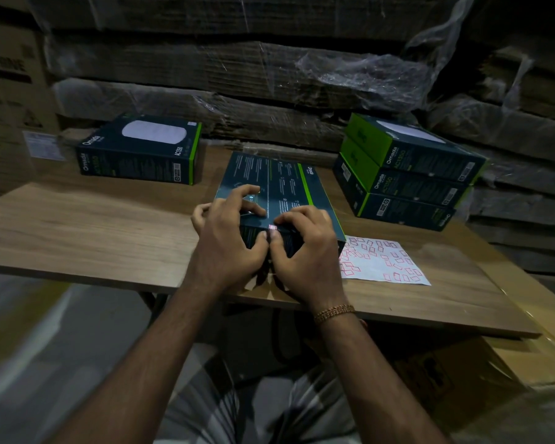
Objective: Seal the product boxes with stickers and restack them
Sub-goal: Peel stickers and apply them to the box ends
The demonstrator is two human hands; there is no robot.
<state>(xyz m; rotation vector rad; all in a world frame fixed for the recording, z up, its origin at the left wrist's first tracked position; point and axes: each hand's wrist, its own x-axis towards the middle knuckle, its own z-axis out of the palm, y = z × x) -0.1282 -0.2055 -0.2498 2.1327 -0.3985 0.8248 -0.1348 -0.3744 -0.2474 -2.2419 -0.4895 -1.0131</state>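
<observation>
A dark product box (pixel 269 184) with a green stripe lies in the middle of the wooden table (pixel 93 232), its near end toward me. My left hand (pixel 228 241) grips that near end, fingers curled over the top and thumb on the front face. My right hand (pixel 305 248) grips the same end from the right, its thumb beside a small red-edged sticker (pixel 273 228) on the box's top front edge. One like box (pixel 141 152) lies flat at the back left. A stack of three such boxes (pixel 407 177) stands at the right.
A white sticker sheet (pixel 382 262) with several red-edged stickers lies on the table right of my right hand. Shrink-wrapped cardboard bundles (pixel 269 75) form a wall behind the table. Brown cartons (pixel 462 363) sit under and beside the table at the right.
</observation>
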